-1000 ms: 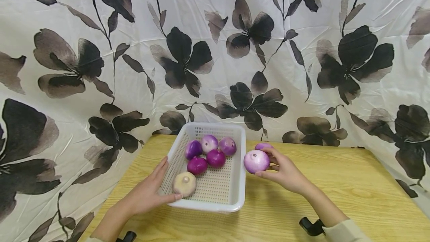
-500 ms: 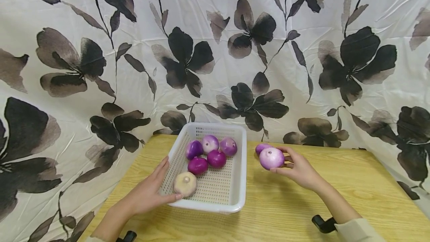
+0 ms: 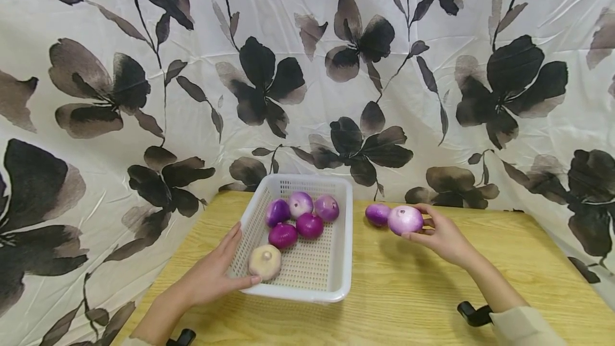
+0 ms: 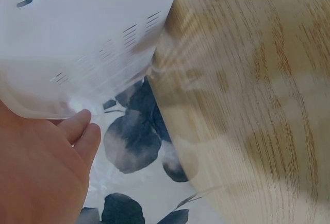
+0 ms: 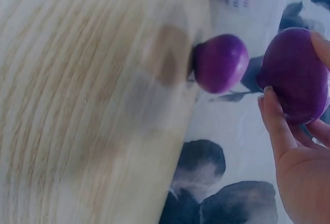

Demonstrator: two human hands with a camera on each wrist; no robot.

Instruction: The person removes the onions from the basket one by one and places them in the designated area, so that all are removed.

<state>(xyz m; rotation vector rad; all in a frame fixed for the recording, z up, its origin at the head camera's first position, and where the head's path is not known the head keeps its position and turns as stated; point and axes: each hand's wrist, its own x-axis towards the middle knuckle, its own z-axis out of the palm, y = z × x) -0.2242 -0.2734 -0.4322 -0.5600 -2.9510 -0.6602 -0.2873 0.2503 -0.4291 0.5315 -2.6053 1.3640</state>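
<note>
My right hand (image 3: 444,237) holds a purple-and-white onion (image 3: 405,220) between thumb and fingers, to the right of the basket. Just left of it a second purple onion (image 3: 377,214) lies on the table, overlapped by the held one in the head view. The right wrist view shows the held onion (image 5: 296,74) beside the loose onion (image 5: 221,63). My left hand (image 3: 206,276) rests at the left near corner of a white plastic basket (image 3: 347,260), fingers extended along its side and thumb on the near rim. In the left wrist view, fingertips (image 4: 85,131) touch the basket's rim.
Inside the basket sit several purple onions (image 3: 309,226) and a pale, cream-coloured onion (image 3: 265,262) in the near left corner. The wooden table (image 3: 408,292) ends at the back against a floral cloth (image 3: 307,95), which also hangs at the sides.
My right hand has moved to the right with its onion, away from the basket, uncovering more of the loose purple onion. The left hand and basket have stayed in place.
</note>
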